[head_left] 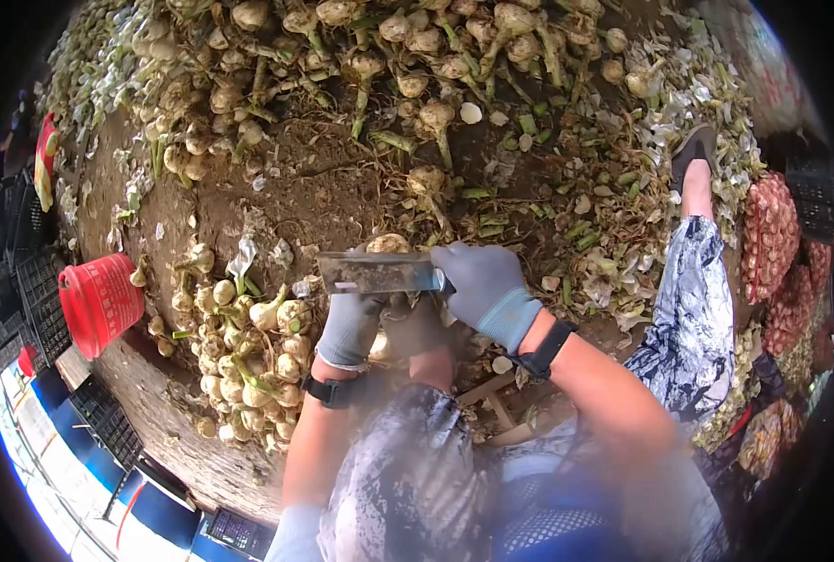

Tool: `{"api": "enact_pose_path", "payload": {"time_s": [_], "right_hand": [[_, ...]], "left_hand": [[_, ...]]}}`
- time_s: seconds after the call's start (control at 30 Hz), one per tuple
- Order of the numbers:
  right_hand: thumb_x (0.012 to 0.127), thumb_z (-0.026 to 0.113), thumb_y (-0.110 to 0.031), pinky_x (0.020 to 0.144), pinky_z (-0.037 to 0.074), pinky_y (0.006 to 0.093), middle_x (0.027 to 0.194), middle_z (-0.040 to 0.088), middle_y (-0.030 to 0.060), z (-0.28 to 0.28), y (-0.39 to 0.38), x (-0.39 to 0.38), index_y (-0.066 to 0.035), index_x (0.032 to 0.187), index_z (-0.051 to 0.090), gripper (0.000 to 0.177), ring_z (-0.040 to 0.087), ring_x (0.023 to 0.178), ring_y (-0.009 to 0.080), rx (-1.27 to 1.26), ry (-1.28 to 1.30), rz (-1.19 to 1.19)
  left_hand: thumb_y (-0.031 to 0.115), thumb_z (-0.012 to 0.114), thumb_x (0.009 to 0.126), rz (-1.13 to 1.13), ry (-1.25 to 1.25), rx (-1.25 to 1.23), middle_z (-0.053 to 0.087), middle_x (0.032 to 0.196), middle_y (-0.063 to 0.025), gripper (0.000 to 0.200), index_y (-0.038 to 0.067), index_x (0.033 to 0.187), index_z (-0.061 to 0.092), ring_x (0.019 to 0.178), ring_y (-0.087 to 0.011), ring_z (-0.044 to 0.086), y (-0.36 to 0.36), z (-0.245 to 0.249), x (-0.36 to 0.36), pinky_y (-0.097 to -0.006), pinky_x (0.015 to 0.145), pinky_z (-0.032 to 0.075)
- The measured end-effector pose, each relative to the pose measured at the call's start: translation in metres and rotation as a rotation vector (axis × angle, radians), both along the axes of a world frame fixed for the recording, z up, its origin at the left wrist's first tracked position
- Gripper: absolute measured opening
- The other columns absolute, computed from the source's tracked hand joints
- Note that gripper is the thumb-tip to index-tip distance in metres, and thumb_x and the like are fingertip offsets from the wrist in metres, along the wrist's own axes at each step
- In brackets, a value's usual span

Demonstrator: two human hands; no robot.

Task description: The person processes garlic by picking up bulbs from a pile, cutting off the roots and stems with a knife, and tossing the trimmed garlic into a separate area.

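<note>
Currently: right hand point(487, 286), grey glove, clenched on the handle of a knife point(375, 273). The blade lies flat and runs out from that hand toward the left hand point(349, 326), passing just above its knuckles.

Left hand, same glove, sits directly under the blade with fingers curled upward. What it grips is hidden by the blade and blurred, so I cannot tell whether it holds anything. One bulb point(389, 244) shows just past the far edge of the blade, above the left hand; contact with the blade not resolvable.

Black band point(545, 349) on the right wrist.

Surroundings:
- Pile point(248, 356) of garlic just outside the left hand, on bare soil.
- Bucket point(98, 304), red, on its side, beyond that pile, well apart from the left hand.
- Stalked garlic point(361, 56) in a wide heap well ahead of both hands.
- Cut stems point(586, 234) and skins scattered ahead of and outside the right hand.
- Foot point(693, 150) in a sandal further out on the right-hand side; net sacks point(768, 234) past it.
</note>
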State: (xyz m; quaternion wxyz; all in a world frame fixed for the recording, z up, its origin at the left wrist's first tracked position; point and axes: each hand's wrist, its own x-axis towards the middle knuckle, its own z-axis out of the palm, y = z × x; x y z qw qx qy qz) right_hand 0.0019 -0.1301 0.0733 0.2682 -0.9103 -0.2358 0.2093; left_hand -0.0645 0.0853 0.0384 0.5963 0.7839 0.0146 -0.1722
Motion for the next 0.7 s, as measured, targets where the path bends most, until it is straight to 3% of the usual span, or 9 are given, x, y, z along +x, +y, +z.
{"api": "enact_pose_path", "payload": {"time_s": [0.07, 0.13, 0.23, 0.33, 0.4, 0.5, 0.53, 0.63, 0.7], "right_hand": [[0.071, 0.066, -0.009, 0.065, 0.052, 0.0442, 0.083, 0.064, 0.0092, 0.016, 0.0, 0.002, -0.011, 0.098, 0.061, 0.027, 0.066, 0.075, 0.0335, -0.032, -0.011, 0.039], [0.071, 0.066, -0.009, 0.066, 0.052, 0.0435, 0.084, 0.064, 0.0084, 0.023, 0.0, 0.0, -0.011, 0.098, 0.062, 0.027, 0.066, 0.074, 0.032, -0.061, -0.02, 0.073], [0.071, 0.067, -0.011, 0.065, 0.052, 0.0431, 0.084, 0.064, 0.0079, 0.023, -0.001, -0.003, -0.011, 0.098, 0.062, 0.028, 0.067, 0.074, 0.0307, -0.099, -0.007, 0.069], [0.07, 0.064, -0.008, 0.06, 0.05, 0.0449, 0.079, 0.06, 0.0094, 0.015, -0.005, -0.004, -0.013, 0.096, 0.06, 0.026, 0.063, 0.069, 0.0332, -0.035, -0.063, 0.009], [0.074, 0.063, -0.01, 0.064, 0.051, 0.0457, 0.082, 0.064, 0.0115, 0.014, -0.006, -0.003, -0.013, 0.096, 0.061, 0.023, 0.065, 0.073, 0.0348, -0.034, -0.011, 0.015], [0.077, 0.062, -0.013, 0.073, 0.054, 0.0442, 0.088, 0.07, 0.0112, -0.013, -0.031, -0.004, -0.013, 0.098, 0.066, 0.021, 0.068, 0.082, 0.0331, -0.087, 0.216, -0.186], [0.083, 0.06, -0.018, 0.076, 0.054, 0.0447, 0.091, 0.071, 0.0125, -0.023, -0.047, 0.006, -0.014, 0.1, 0.068, 0.019, 0.068, 0.087, 0.0347, -0.354, 0.402, -0.204], [0.084, 0.061, -0.025, 0.075, 0.053, 0.0454, 0.089, 0.07, 0.0132, -0.027, -0.065, -0.013, -0.015, 0.102, 0.068, 0.022, 0.067, 0.086, 0.0369, -0.378, 0.354, -0.276], [0.082, 0.063, -0.028, 0.073, 0.053, 0.0462, 0.088, 0.07, 0.0144, -0.016, -0.059, -0.016, -0.015, 0.098, 0.067, 0.021, 0.066, 0.085, 0.038, -0.145, 0.33, -0.357]], "left_hand": [[-0.004, 0.058, 0.09, 0.006, -0.183, 0.072, 0.064, 0.112, -0.0094, 0.059, 0.0, 0.145, 0.038, 0.098, -0.0171, 0.062, 0.001, -0.006, -0.006, -0.0291, 0.083, 0.053], [-0.005, 0.057, 0.089, -0.015, -0.077, 0.152, 0.064, 0.108, -0.0073, 0.062, 0.0, 0.146, 0.034, 0.096, -0.0175, 0.062, -0.007, 0.023, 0.004, -0.0288, 0.082, 0.053], [-0.003, 0.06, 0.087, 0.24, 0.27, -0.155, 0.065, 0.105, -0.0052, 0.065, 0.001, 0.146, 0.034, 0.093, -0.016, 0.062, -0.012, 0.027, 0.005, -0.0276, 0.079, 0.053], [0.002, 0.057, 0.094, 0.113, 0.265, -0.043, 0.06, 0.122, -0.008, 0.058, 0.0, 0.147, 0.033, 0.104, -0.0127, 0.059, -0.011, 0.022, 0.0, -0.0265, 0.08, 0.054], [0.006, 0.063, 0.091, 0.331, 0.316, -0.319, 0.062, 0.118, -0.0067, 0.055, -0.002, 0.141, 0.041, 0.097, -0.0109, 0.061, -0.018, 0.026, 0.001, -0.0228, 0.074, 0.053], [0.007, 0.078, 0.075, 0.238, 0.365, -0.206, 0.064, 0.113, -0.0052, 0.064, -0.001, 0.132, 0.05, 0.097, -0.0103, 0.061, -0.018, 0.046, 0.02, -0.0253, 0.082, 0.052], [0.008, 0.078, 0.076, 0.29, 0.313, -0.248, 0.063, 0.117, -0.0063, 0.052, -0.002, 0.123, 0.057, 0.101, -0.009, 0.059, -0.025, 0.067, 0.023, -0.0244, 0.085, 0.05], [0.01, 0.079, 0.076, 0.288, 0.208, -0.254, 0.063, 0.112, -0.0065, 0.05, -0.002, 0.12, 0.058, 0.101, -0.0097, 0.059, -0.033, 0.075, 0.027, -0.0262, 0.087, 0.049], [0.009, 0.08, 0.075, 0.161, 0.173, -0.047, 0.064, 0.109, -0.0068, 0.049, 0.0, 0.119, 0.06, 0.102, -0.0128, 0.06, -0.042, 0.067, 0.03, -0.0285, 0.089, 0.049]]}}
